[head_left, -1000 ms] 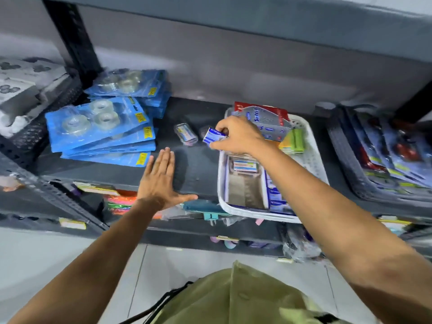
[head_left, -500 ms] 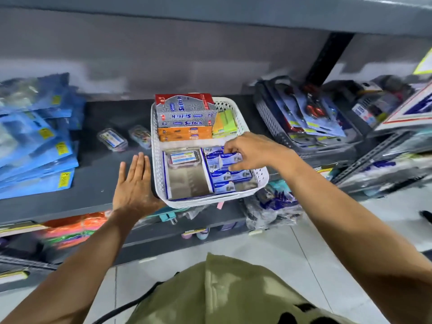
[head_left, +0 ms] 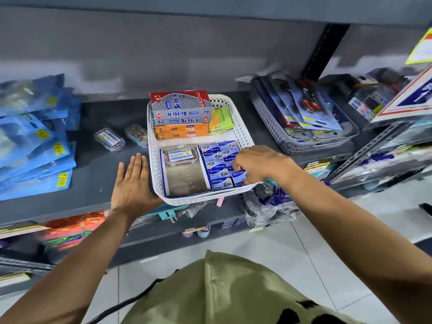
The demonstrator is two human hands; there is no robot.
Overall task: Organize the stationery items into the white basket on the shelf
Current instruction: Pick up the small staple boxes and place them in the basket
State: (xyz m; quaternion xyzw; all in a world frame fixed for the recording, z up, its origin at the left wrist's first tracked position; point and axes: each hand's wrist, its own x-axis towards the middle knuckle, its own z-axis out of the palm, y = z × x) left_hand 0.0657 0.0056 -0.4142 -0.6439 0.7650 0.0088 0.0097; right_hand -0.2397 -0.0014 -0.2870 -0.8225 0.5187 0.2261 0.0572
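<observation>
The right hand (head_left: 261, 165) pinches a small blue staple box (head_left: 239, 177) at the white basket's (head_left: 243, 134) 4 o'clock corner; the left hand (head_left: 132, 183) lies flat, fingers apart, on the shelf (head_left: 93, 183).

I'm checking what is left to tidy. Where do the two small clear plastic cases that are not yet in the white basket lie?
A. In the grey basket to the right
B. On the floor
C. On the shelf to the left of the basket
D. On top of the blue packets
C: both clear plastic cases lie on the dark shelf, just left of the white basket.
</observation>
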